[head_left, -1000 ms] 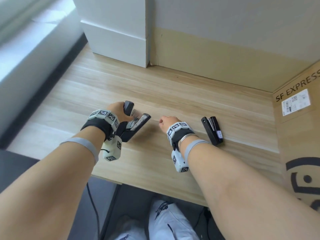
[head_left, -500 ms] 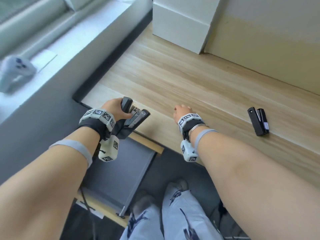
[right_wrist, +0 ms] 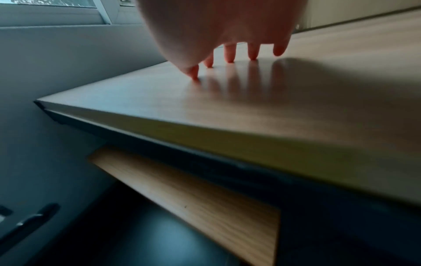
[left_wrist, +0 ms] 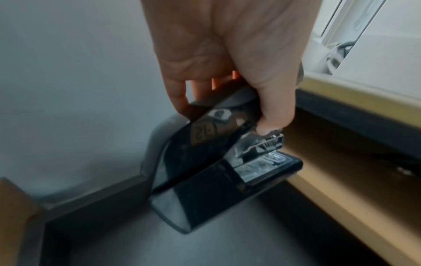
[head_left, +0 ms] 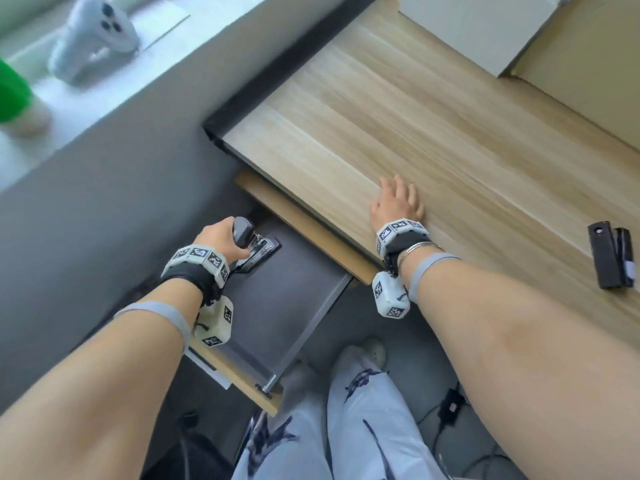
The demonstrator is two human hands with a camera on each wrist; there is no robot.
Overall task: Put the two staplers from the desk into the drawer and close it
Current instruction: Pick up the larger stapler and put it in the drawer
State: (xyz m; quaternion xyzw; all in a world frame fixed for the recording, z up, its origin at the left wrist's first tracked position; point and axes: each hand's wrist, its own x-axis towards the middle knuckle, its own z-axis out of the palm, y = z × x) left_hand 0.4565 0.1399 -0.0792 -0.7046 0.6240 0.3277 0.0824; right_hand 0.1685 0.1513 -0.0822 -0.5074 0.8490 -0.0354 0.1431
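My left hand (head_left: 225, 237) grips a large black stapler (head_left: 254, 245) by its top arm, low inside the open grey drawer (head_left: 294, 299) under the desk's left end. In the left wrist view the black stapler (left_wrist: 216, 162) hangs tilted, its base close to or touching the drawer floor (left_wrist: 205, 243). A second, smaller black stapler (head_left: 611, 254) lies on the wooden desk (head_left: 415, 133) at the right. My right hand (head_left: 396, 202) rests on the desk near its front edge with its fingers spread, fingertips (right_wrist: 230, 57) touching the wood.
The drawer's wooden front (head_left: 242, 379) sticks out toward my legs (head_left: 346, 427). A white box (head_left: 485, 26) and a cardboard box (head_left: 588, 74) stand at the back of the desk. A grey controller (head_left: 93, 36) lies on the windowsill at left.
My left hand has carried the large stapler off the desk and down into the open drawer. My right hand has uncurled and now lies spread on the desk. The view has swung left.
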